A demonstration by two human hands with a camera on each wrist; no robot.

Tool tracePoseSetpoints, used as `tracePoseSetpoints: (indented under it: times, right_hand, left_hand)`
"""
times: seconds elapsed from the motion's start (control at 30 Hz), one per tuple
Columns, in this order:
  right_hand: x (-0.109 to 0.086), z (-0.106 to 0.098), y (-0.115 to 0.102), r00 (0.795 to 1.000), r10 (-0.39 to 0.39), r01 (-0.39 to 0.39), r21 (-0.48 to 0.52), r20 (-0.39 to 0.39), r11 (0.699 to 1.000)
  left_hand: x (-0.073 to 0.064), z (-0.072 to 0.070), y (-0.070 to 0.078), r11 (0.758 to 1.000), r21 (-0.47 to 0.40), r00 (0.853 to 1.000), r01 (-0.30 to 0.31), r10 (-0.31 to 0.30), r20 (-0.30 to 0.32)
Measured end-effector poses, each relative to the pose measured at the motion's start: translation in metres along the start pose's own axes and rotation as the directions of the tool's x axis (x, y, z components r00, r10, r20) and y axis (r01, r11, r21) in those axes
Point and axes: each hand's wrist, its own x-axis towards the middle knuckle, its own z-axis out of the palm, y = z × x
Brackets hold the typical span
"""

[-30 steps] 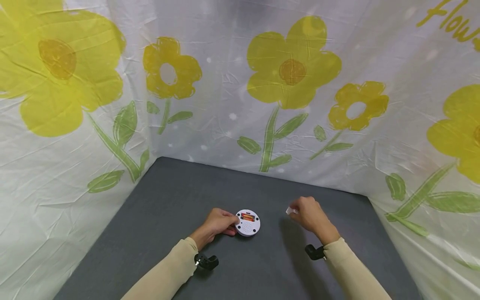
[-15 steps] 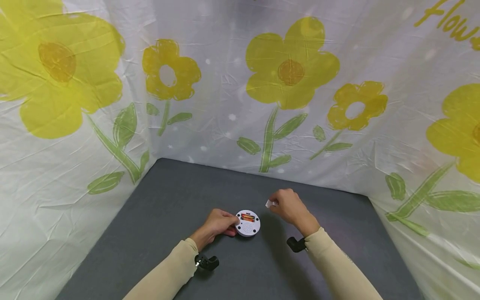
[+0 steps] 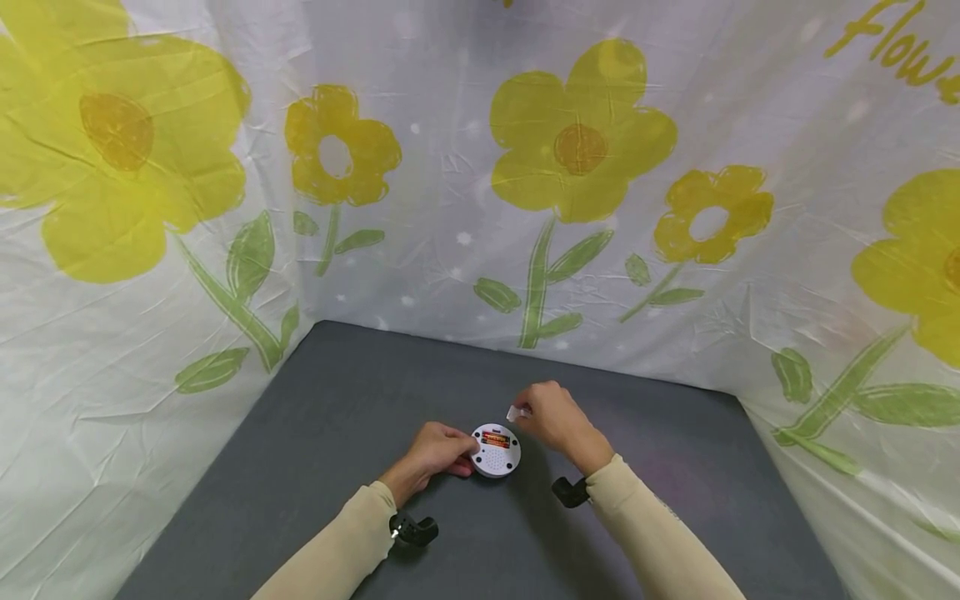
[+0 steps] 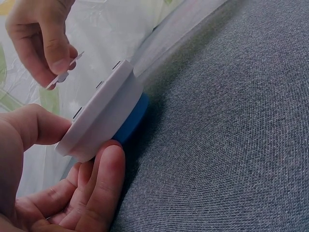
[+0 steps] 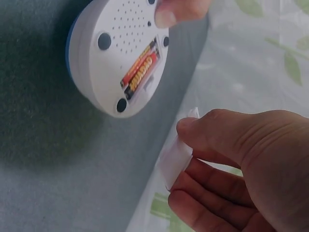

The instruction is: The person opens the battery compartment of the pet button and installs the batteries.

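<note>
A round white battery-powered device lies with its underside up on the grey table, showing small speaker holes, dark round feet and an uncovered battery slot. Two red-and-black batteries sit side by side in that slot. The side facing the table is blue, as the left wrist view shows. My left hand pinches the device's left edge, thumb on top and fingers beneath. Just beyond the device's upper right, my right hand pinches a small white battery cover between thumb and fingers, held in the air apart from the device.
The dark grey cloth-covered table reaches back to a white curtain printed with yellow flowers, which also hangs along the left and right sides. Each wrist wears a black strap-on camera.
My right hand has moved left with the battery cover, from well right of the device to close beside its upper right edge. The left hand and the device have stayed in place.
</note>
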Motion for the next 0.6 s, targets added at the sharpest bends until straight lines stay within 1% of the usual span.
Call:
tracePoseSetpoints:
  times: [0.3,0.37,0.47,0.6]
  right_hand:
    - [0.006,0.011,-0.012,0.999,-0.031,0.031,0.011,0.037,0.999]
    - [0.007,0.015,-0.014,0.998,-0.051,0.050,0.019,0.041,0.999]
    - [0.007,0.020,-0.016,0.997,-0.071,0.070,0.030,0.043,0.997]
    - [0.007,0.024,-0.017,0.995,-0.096,0.095,0.041,0.037,0.995]
  left_hand:
    - [0.000,0.000,-0.001,1.000,-0.009,1.000,-0.007,0.007,-0.011]
    - [0.001,0.001,-0.002,1.000,-0.013,1.000,-0.008,0.008,-0.010]
    - [0.000,0.000,-0.002,1.000,-0.003,1.000,-0.012,0.012,-0.013]
    - [-0.001,0.000,-0.001,1.000,0.011,1.000,-0.002,0.002,-0.016]
